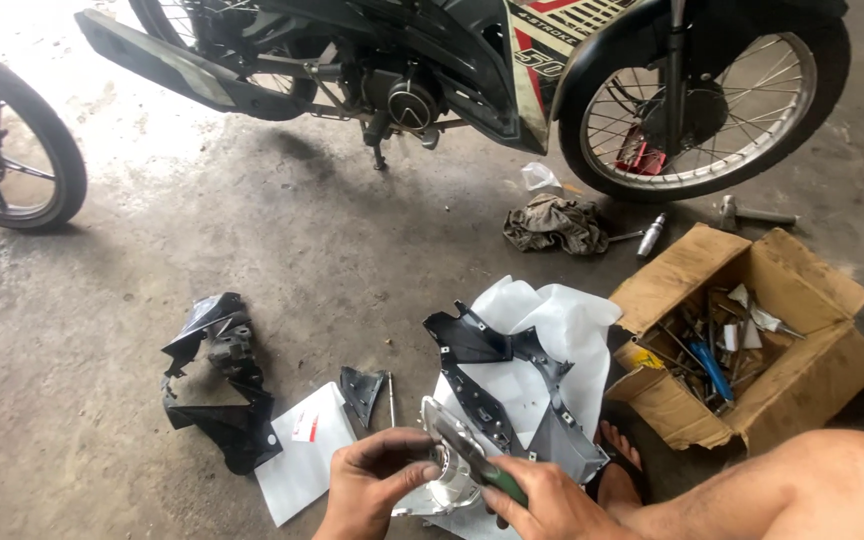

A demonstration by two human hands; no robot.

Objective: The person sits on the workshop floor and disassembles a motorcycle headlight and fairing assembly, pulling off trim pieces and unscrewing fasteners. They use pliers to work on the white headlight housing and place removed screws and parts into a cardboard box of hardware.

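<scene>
My left hand (374, 482) grips the lower left side of a motorcycle headlight unit (449, 480), a silvery reflector housing with a black plastic fairing frame (497, 385) rising from it. My right hand (544, 505) holds a green-handled screwdriver (482, 467) whose shaft lies across the back of the housing. Both hands work low in the view, over a white plastic bag (562, 310) on the concrete floor.
A black fairing piece (222, 385) lies at left, a small black panel (361, 392) and white paper (304, 465) beside it. An open cardboard box (802, 380) of tools sits right. A motorcycle (512, 70) stands behind, a rag (555, 224) below it. My bare knee (812, 485) and sandalled foot (620, 462) are lower right.
</scene>
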